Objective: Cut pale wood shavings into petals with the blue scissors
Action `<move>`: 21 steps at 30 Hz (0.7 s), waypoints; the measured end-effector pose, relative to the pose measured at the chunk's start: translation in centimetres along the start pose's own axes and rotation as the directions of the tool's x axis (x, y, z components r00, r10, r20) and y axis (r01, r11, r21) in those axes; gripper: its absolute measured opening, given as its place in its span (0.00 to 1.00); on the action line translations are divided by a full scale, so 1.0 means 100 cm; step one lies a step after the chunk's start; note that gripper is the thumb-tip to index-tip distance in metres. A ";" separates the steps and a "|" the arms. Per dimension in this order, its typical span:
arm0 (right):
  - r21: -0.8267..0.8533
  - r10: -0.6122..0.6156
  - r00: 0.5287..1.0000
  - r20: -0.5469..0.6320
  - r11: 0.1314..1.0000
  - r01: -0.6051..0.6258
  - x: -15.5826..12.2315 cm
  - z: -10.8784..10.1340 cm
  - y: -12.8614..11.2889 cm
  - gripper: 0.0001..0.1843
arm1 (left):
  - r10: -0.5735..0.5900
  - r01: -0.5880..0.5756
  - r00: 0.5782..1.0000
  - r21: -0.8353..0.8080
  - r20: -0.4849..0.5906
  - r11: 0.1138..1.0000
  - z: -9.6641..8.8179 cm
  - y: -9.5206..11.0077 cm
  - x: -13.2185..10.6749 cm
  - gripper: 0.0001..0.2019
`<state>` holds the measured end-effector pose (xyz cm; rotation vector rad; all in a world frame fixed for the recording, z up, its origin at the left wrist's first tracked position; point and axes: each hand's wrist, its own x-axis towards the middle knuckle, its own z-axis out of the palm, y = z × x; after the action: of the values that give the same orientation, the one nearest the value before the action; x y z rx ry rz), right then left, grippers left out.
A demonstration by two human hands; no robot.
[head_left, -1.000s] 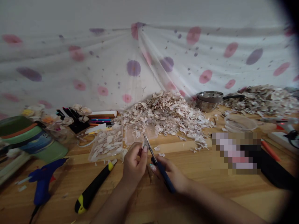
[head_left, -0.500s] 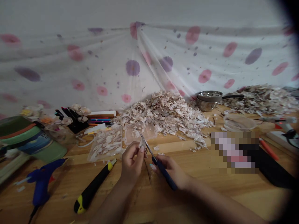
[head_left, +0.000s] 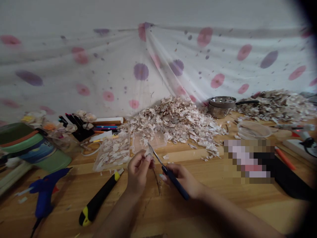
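Observation:
My left hand (head_left: 138, 170) pinches a small pale flake (head_left: 149, 152) between thumb and fingers, above the wooden table (head_left: 213, 195). My right hand (head_left: 184, 180) grips blue-handled scissors (head_left: 170, 175), whose blades point up and left and meet the flake. Just beyond my hands lie two clear plastic trays (head_left: 112, 152) with cut pale pieces. Behind them rises a large heap of pale flakes (head_left: 175, 120).
A yellow-and-black utility knife (head_left: 99, 200) lies left of my left arm, a blue glue gun (head_left: 44, 193) further left. Pens and markers (head_left: 106, 127), a green container (head_left: 32, 147), a steel bowl (head_left: 220, 105), a second flake heap (head_left: 277, 105) and another glue gun (head_left: 300, 132) stand around.
Both hands drifted slightly; the scissors' tip shifted a little left against the flake. Nothing else on the table moved.

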<state>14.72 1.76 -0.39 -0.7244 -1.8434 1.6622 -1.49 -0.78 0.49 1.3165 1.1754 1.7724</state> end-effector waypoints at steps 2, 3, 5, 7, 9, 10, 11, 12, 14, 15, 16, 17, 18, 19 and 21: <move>-0.004 0.010 1.000 0.003 1.000 -0.010 0.000 -0.001 -0.001 0.27 | -0.019 0.019 1.000 -0.035 -0.007 0.999 -0.001 -0.003 0.000 0.11; -0.005 0.014 1.000 0.008 1.000 -0.014 0.000 -0.001 -0.002 0.28 | -0.029 0.028 1.000 -0.049 -0.008 0.998 -0.002 -0.004 0.000 0.10; -0.004 0.016 1.000 0.018 1.000 -0.016 0.000 -0.001 -0.004 0.27 | -0.042 0.041 0.999 -0.071 -0.009 0.997 -0.003 -0.006 0.001 0.10; -0.003 0.016 1.000 0.025 1.000 -0.016 -0.001 -0.001 -0.006 0.27 | -0.051 0.050 0.999 -0.089 -0.008 0.995 -0.004 -0.007 0.001 0.10; 0.000 0.024 0.999 0.029 1.000 -0.024 -0.001 -0.002 -0.008 0.27 | -0.055 0.054 0.998 -0.103 -0.003 0.993 -0.005 -0.008 0.002 0.10; 0.001 0.028 0.999 0.033 1.000 -0.028 -0.001 -0.003 -0.009 0.27 | -0.057 0.057 0.998 -0.108 0.003 0.992 -0.005 -0.008 0.002 0.10; 0.000 0.031 0.999 0.036 1.000 -0.031 -0.001 -0.003 -0.010 0.27 | -0.059 0.060 0.998 -0.113 0.010 0.992 -0.005 -0.007 0.002 0.11; -0.004 0.032 0.999 0.038 0.999 -0.032 -0.001 -0.004 -0.011 0.27 | -0.060 0.061 0.998 -0.118 0.013 0.991 -0.005 -0.007 0.002 0.11; -0.020 0.039 0.998 0.040 0.999 -0.038 -0.002 -0.006 -0.011 0.27 | -0.062 0.063 0.998 -0.134 0.011 0.989 -0.005 -0.006 0.003 0.11; -0.028 0.045 0.998 0.041 0.999 -0.044 -0.002 -0.007 -0.011 0.27 | -0.064 0.064 0.998 -0.146 0.005 0.987 -0.004 -0.005 0.004 0.11; -0.033 0.051 0.998 0.042 0.998 -0.049 -0.002 -0.008 -0.010 0.27 | -0.065 0.064 0.998 -0.159 0.000 0.985 -0.004 -0.004 0.004 0.11; -0.035 0.053 0.998 0.046 0.998 -0.052 -0.002 -0.008 -0.010 0.27 | -0.066 0.065 0.998 -0.173 -0.003 0.983 -0.004 -0.003 0.005 0.11; -0.034 0.052 0.997 0.052 0.998 -0.050 -0.003 -0.009 -0.009 0.27 | -0.067 0.065 0.998 -0.186 -0.005 0.980 -0.003 -0.002 0.005 0.11; -0.033 0.048 0.997 0.056 0.998 -0.046 -0.002 -0.010 -0.009 0.26 | -0.067 0.064 0.998 -0.199 -0.007 0.978 -0.003 -0.001 0.006 0.11; -0.033 0.046 0.997 0.067 0.998 -0.044 -0.002 -0.011 -0.008 0.25 | -0.064 0.060 0.998 -0.221 -0.010 0.973 -0.002 0.000 0.006 0.12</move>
<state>15.64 2.32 0.46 -0.7361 -1.9175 1.7088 -1.91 -0.32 0.73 1.1249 0.9847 1.8141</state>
